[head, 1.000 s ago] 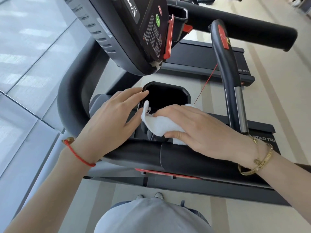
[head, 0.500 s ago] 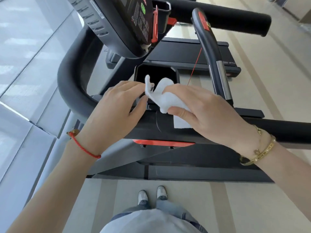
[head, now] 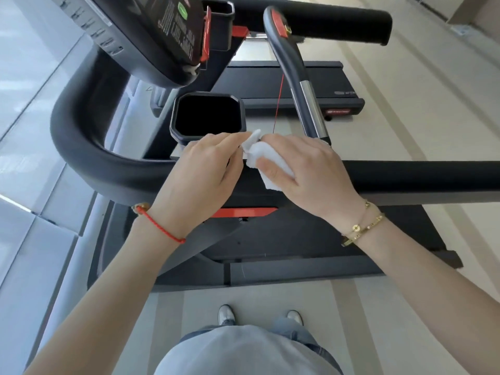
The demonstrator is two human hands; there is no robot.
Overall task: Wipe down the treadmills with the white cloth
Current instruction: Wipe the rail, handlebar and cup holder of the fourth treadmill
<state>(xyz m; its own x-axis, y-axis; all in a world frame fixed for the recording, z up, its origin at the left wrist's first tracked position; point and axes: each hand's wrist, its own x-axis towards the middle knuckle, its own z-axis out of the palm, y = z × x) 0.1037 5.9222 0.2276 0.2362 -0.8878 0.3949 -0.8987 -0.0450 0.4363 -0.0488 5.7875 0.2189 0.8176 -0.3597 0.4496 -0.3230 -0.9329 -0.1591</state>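
Far left: pale tiled floor [head: 24, 147] beside the machine. Curved black handrail [head: 81, 147] of the treadmill sweeping round from upper left to the crossbar. Console [head: 151, 36] tilted overhead, green button [head: 183, 8] and red edge trim showing. Below it, empty black cup holder [head: 208, 116], octagonal rim, dark inside.

Left hand [head: 200, 180] palm down over the front of the console deck, red cord bracelet [head: 159, 226] on wrist. Fingers together, reaching right, fingertips pinching a corner of the white cloth [head: 266, 161]; thumb tucked toward that corner too.

White cloth bunched, sitting on the black crossbar [head: 422, 177] just in front of the cup holder, between both hands, one flap poking up, lower edge hanging over the bar.

Right hand [head: 308, 174] clamped on the cloth from the right, thumb over the top of the cloth, fingers curled round the far side; fingertips hidden, exact grip underneath not visible. Gold bracelets [head: 362, 226] on right wrist.

Red trim plate [head: 243, 212] under the hands. Thin red safety cord [head: 278, 104] hanging just behind the cloth. Grey-and-chrome grip bar [head: 303, 85] angled up behind the right hand. Second treadmill's belt [head: 284, 82] further back. Beige striped floor [head: 433, 104] at right. Bottom centre: grey shirt, jeans, two pale shoes [head: 226, 315] on the floor, off the deck.
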